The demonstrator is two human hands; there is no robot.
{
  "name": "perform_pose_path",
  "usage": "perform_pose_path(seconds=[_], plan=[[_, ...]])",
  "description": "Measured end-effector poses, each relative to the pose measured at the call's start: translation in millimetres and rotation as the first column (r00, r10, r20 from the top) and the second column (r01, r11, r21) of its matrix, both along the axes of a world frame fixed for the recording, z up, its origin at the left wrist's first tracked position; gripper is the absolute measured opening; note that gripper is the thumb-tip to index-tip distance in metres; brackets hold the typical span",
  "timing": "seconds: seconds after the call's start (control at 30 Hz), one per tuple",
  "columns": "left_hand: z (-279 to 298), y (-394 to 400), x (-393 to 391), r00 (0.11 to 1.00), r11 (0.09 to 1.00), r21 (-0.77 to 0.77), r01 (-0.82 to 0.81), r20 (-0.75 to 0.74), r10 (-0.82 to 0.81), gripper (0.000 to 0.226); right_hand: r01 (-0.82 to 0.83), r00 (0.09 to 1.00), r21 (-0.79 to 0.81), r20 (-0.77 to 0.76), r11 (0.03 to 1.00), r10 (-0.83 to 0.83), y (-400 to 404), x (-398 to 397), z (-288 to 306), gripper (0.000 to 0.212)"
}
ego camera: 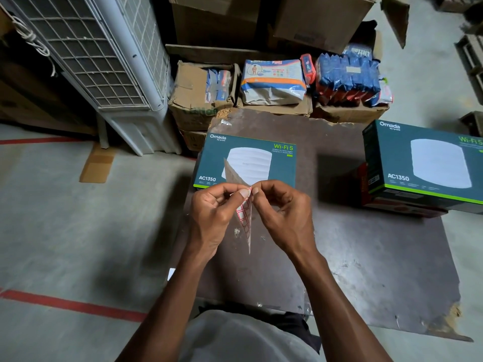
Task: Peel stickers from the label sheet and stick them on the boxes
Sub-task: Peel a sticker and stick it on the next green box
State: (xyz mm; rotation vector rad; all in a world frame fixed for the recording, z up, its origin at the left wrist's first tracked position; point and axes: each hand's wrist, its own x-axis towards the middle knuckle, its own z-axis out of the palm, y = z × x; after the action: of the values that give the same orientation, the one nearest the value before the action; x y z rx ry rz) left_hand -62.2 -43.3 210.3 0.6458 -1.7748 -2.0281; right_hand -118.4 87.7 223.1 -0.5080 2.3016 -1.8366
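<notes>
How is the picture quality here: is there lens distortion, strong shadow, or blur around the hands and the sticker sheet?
Head view: wide-angle bending curves the cooler and floor lines near the edges; light is dim and soft, and the left hand and right hand cast faint shadows on the brown board; the label sheet is slightly soft, but the box print reads clearly.

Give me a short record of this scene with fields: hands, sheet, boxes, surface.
left hand: pinches the sheet's top
right hand: pinches the same spot, opposite
sheet: held upright and folded, red-bordered stickers facing left
near box: flat on the board, behind the hands
right box: stacked on a red box
board: dark, worn edges
</notes>
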Motion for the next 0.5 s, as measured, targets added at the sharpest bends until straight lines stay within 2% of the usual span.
perform_pose_path(seconds=[0.1, 0.3, 0.5], plan=[[1.3, -2.6, 1.4, 0.999, 0.995, -0.09, 0.031, 0.011, -0.03, 0.007, -0.017, 0.999, 0.026, -0.039, 1.0, 0.018, 1.3, -2.2, 1.7, 0.01], [4.5, -7.7, 1.7, 0.997, 0.982, -0.178, 0.069, 0.032, -0.065, 0.007, -0.067, 0.99, 0.097, -0.116, 0.993, 0.078, 3.3, -7.2, 7.0, 0.011], [5.7, -4.2, -0.5, 0.997, 0.982, -0.178, 0.067, 0.036, -0.061, 0.008, -0.004, 0.975, 0.15, -0.22, 0.989, 0.037, 1.5, -7.1, 3.6, 0.009]])
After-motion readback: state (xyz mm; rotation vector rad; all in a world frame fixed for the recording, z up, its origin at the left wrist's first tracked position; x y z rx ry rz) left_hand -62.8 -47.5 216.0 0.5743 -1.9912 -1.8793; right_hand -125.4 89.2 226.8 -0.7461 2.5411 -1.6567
